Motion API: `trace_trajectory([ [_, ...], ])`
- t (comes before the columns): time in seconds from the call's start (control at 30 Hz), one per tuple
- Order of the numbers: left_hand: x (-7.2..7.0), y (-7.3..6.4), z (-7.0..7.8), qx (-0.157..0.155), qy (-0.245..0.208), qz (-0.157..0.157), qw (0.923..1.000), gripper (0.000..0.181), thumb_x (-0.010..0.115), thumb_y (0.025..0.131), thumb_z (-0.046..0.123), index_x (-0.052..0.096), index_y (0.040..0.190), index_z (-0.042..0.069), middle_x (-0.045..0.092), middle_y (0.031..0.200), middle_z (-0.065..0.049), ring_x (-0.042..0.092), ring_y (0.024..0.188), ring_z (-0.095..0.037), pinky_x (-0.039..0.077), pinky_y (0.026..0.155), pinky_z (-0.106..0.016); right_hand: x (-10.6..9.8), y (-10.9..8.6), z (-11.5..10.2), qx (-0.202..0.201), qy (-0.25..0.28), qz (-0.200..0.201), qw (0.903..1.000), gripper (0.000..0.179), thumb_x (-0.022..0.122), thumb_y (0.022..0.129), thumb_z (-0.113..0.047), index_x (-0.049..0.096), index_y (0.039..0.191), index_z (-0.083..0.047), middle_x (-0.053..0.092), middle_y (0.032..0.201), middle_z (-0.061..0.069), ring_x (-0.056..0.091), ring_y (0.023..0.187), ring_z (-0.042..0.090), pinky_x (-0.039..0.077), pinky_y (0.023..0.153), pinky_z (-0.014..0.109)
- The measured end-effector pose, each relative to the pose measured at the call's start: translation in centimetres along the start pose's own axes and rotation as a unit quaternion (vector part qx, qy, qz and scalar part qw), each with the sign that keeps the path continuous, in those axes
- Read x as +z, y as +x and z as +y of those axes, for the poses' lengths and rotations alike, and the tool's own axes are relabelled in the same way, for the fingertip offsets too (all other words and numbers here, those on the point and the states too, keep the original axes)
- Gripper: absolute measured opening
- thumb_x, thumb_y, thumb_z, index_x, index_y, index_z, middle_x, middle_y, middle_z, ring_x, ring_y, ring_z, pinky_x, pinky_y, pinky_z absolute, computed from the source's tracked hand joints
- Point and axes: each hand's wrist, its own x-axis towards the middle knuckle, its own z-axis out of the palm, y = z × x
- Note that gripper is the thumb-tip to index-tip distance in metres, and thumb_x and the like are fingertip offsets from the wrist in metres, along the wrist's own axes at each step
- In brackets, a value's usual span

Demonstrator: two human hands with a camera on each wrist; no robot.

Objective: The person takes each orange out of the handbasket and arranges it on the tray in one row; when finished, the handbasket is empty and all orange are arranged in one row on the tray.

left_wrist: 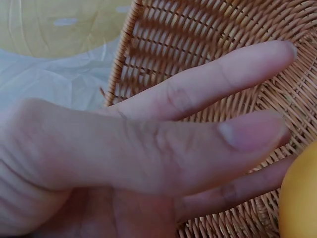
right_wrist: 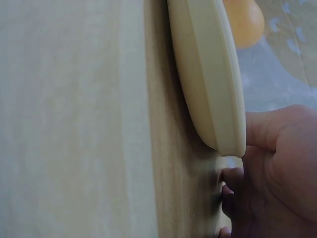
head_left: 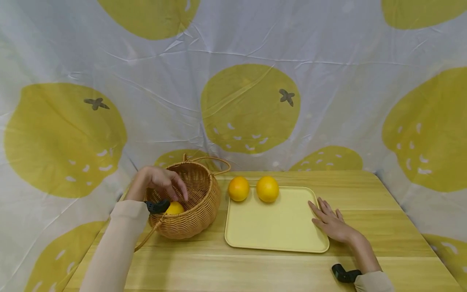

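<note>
My left hand (head_left: 164,181) reaches over the rim into a wicker basket (head_left: 198,221), its fingers loosely extended and holding nothing. An orange (head_left: 174,208) lies inside the basket, below the hand; the left wrist view shows part of this orange (left_wrist: 301,198) close to the fingertips. With its fingers spread, my right hand (head_left: 336,226) rests at the right edge of a pale yellow tray (head_left: 273,227). In the right wrist view the thumb lies against the tray rim (right_wrist: 233,99). Two oranges, a left one (head_left: 238,188) and a right one (head_left: 268,189), sit at the tray's far edge.
The basket stands left of the tray on a wooden table (head_left: 226,271). One basket handle (head_left: 222,162) sticks out toward the back right, another (head_left: 147,239) toward the front left. A lemon-print cloth (head_left: 328,101) hangs behind the table.
</note>
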Motion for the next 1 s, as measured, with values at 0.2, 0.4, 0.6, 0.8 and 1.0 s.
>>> trace_trajectory([
  [0.2, -0.6, 1.2, -1.0, -0.015, -0.008, -0.038, 0.9991, 0.032, 0.066, 0.097, -0.002, 0.070, 0.129, -0.003, 0.066, 0.136, -0.008, 0.061, 0.096, -0.013, 0.051, 0.080, -0.025, 0.2, -0.1, 0.1, -0.001, 0.002, 0.000, 1.0000, 0.065, 0.047, 0.111, -0.027, 0.021, 0.163, 0.003, -0.009, 0.167, 0.037, -0.016, 0.153, 0.057, -0.024, 0.110, 0.078],
  [0.4, -0.9, 1.9, -2.0, -0.039, -0.033, -0.095, 0.9942, 0.038, 0.062, 0.095, -0.007, 0.067, 0.133, -0.006, 0.068, 0.136, -0.007, 0.062, 0.085, -0.007, 0.050, 0.072, -0.020, 0.3, 0.0, 0.1, -0.001, 0.003, 0.002, 1.0000, 0.065, 0.047, 0.111, -0.027, 0.021, 0.163, 0.002, -0.009, 0.168, 0.036, -0.015, 0.153, 0.057, -0.024, 0.110, 0.078],
  [0.6, -0.6, 2.0, -2.3, -0.056, -0.042, -0.085, 0.9939, 0.039, 0.066, 0.092, -0.007, 0.069, 0.131, -0.004, 0.066, 0.140, -0.007, 0.062, 0.095, -0.009, 0.051, 0.071, -0.019, 0.2, 0.0, 0.1, -0.002, 0.001, 0.003, 1.0000, 0.065, 0.047, 0.111, -0.027, 0.021, 0.163, 0.002, -0.009, 0.168, 0.036, -0.015, 0.154, 0.056, -0.023, 0.110, 0.078],
  [0.8, -0.2, 1.6, -2.0, -0.038, -0.034, -0.093, 0.9944, 0.040, 0.064, 0.097, -0.003, 0.064, 0.136, -0.006, 0.047, 0.160, -0.014, 0.044, 0.145, -0.019, 0.053, 0.076, -0.018, 0.1, 0.0, 0.0, -0.003, 0.004, 0.004, 1.0000, 0.065, 0.047, 0.111, -0.027, 0.021, 0.163, 0.002, -0.009, 0.168, 0.036, -0.015, 0.154, 0.056, -0.024, 0.110, 0.078],
  [1.0, -0.1, 1.7, -1.9, -0.033, -0.018, -0.077, 0.9963, 0.037, 0.066, 0.097, -0.001, 0.068, 0.134, 0.000, 0.054, 0.155, -0.012, 0.054, 0.135, -0.015, 0.052, 0.078, -0.017, 0.0, 0.0, 0.1, 0.000, 0.002, 0.004, 1.0000, 0.065, 0.048, 0.111, -0.028, 0.022, 0.163, 0.001, -0.008, 0.168, 0.036, -0.015, 0.154, 0.056, -0.023, 0.110, 0.078],
])
